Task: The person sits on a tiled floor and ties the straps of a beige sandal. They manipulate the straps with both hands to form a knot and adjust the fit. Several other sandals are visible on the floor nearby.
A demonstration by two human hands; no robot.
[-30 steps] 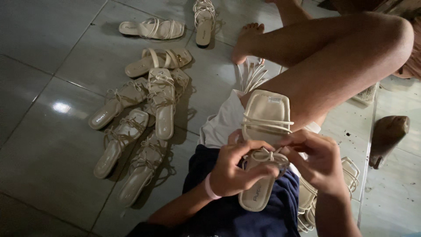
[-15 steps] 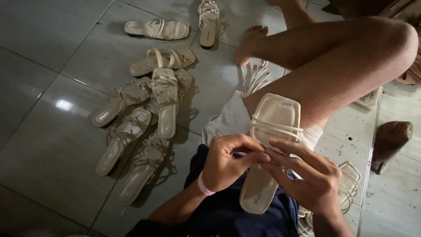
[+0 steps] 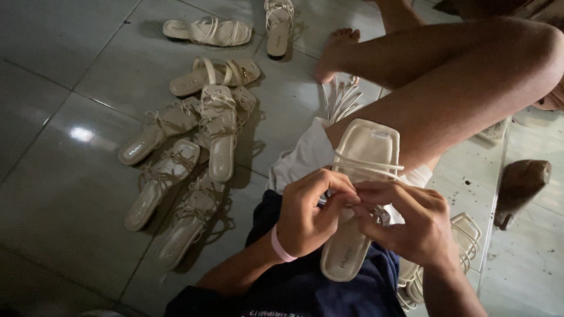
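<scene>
A cream flat sandal [image 3: 369, 148] with thin straps lies across my lap, toe end pointing away. My left hand [image 3: 309, 209], with a pink band at the wrist, pinches the thin straps at the sandal's middle. My right hand [image 3: 409, 221] meets it from the right and grips the same straps, fingertips touching. The sandal's heel end [image 3: 342, 258] sticks out below both hands. The straps under my fingers are mostly hidden.
Several cream strappy sandals [image 3: 217, 126] lie piled on the grey tiled floor [image 3: 64, 194] to the left, two more at the back [image 3: 208, 30]. My bare legs [image 3: 464, 82] cross the upper right. A brown shoe last [image 3: 520, 185] lies at right, more sandals [image 3: 467, 235] under my right arm.
Both hands slid up along the sandal and closed together over its middle straps. The view shifted slightly downward.
</scene>
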